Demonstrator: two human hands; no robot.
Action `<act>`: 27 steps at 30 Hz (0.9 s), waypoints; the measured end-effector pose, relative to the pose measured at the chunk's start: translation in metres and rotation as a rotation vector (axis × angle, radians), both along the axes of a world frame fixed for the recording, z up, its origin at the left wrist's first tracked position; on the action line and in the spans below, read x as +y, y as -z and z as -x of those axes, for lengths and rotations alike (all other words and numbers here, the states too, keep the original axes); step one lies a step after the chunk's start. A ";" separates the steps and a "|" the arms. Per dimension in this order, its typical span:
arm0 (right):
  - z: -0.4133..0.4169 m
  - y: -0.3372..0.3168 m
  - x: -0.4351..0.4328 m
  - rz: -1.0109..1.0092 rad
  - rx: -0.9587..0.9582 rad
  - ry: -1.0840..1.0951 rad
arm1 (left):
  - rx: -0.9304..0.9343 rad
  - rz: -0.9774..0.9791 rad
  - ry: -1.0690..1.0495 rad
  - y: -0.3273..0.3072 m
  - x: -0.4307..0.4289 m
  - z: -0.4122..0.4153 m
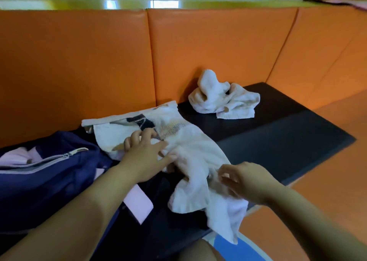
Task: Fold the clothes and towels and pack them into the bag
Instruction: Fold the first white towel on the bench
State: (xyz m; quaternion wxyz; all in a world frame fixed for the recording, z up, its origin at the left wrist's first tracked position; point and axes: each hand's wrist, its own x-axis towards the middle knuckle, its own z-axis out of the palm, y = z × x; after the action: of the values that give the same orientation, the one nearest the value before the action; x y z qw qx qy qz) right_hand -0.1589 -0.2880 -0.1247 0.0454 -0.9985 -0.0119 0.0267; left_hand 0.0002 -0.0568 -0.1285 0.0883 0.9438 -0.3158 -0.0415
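Observation:
A white towel (190, 149) with dark and orange pattern lies crumpled across the black mat (278, 141), its near end hanging over the mat's front edge. My left hand (145, 153) rests on its middle with fingers spread, pressing it down. My right hand (244, 179) pinches the towel's right edge between thumb and fingers. A navy blue bag (49, 179) with a grey zipper lies open at the left, with pink cloth showing inside. A second white towel (222, 97) sits bunched up at the back of the mat.
Orange padded walls (218, 48) enclose the mat at the back and right. A pink rectangular piece (139, 205) lies by the bag on dark fabric. Orange floor (327, 171) lies to the right of the mat. My knee and blue clothing show at the bottom.

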 end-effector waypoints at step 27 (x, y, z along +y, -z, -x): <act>0.072 -0.006 -0.026 -0.011 0.219 0.179 | 0.401 -0.130 0.429 -0.005 -0.008 0.098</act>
State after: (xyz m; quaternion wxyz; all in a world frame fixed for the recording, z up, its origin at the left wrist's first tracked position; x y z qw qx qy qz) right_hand -0.2313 -0.3138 -0.1182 0.0543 -0.9864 0.0819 0.1314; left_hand -0.0977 -0.0644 -0.1238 0.0776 0.8323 -0.4807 -0.2649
